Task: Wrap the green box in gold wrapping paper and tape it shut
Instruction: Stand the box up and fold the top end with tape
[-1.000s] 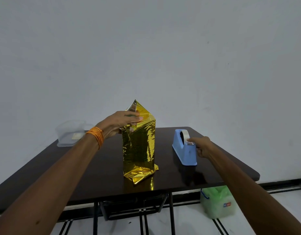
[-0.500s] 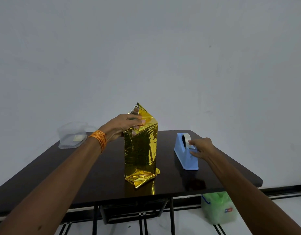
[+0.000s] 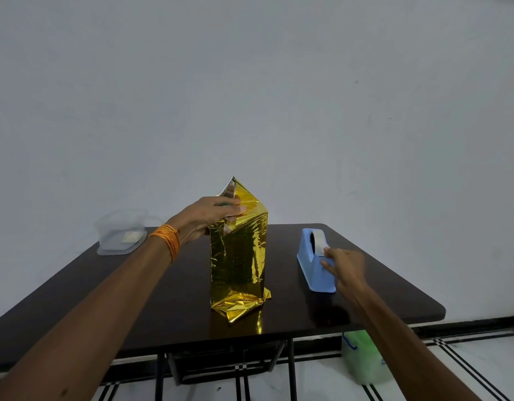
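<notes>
Head: left fingers [image 3: 231,210] clasp box [image 3: 240,256] top.

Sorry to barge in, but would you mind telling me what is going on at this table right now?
A person is partway through wrapping a gift. Their left hand holds down the folded top flap of the gold-wrapped box, which stands upright on the dark table. Their right hand is at the blue tape dispenser, fingers by the tape's end; whether they have pinched it is too blurred to tell. No tape shows on the top fold.
</notes>
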Demonstrator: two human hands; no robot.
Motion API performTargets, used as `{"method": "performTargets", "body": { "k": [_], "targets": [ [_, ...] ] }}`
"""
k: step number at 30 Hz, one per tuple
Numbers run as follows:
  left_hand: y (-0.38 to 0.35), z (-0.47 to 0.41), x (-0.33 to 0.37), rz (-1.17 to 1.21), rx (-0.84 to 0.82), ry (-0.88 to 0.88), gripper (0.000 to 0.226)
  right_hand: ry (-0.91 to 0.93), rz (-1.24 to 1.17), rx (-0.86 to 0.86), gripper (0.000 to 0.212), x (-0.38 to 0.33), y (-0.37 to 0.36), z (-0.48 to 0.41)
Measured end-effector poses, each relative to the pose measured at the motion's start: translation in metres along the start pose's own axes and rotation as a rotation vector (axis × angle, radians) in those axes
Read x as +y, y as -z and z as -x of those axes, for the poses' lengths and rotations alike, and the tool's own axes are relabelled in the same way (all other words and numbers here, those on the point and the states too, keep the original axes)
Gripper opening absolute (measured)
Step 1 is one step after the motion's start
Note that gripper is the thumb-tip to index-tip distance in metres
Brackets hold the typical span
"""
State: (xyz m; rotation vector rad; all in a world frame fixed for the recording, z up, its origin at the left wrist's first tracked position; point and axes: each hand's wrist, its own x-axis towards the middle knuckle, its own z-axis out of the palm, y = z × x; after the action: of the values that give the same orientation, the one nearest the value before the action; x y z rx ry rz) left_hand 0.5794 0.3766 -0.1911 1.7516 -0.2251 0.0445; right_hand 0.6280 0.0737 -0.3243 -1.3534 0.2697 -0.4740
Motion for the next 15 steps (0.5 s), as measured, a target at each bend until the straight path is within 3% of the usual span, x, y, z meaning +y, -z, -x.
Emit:
{"method": "performTargets", "body": {
  "k": [15],
  "targets": [
    [-0.001,-0.001,0.0,-0.003,-0.007,0.008,0.047,0.197,0.155,-0.081,0.031,0.02,0.01,0.016]
  ]
}}
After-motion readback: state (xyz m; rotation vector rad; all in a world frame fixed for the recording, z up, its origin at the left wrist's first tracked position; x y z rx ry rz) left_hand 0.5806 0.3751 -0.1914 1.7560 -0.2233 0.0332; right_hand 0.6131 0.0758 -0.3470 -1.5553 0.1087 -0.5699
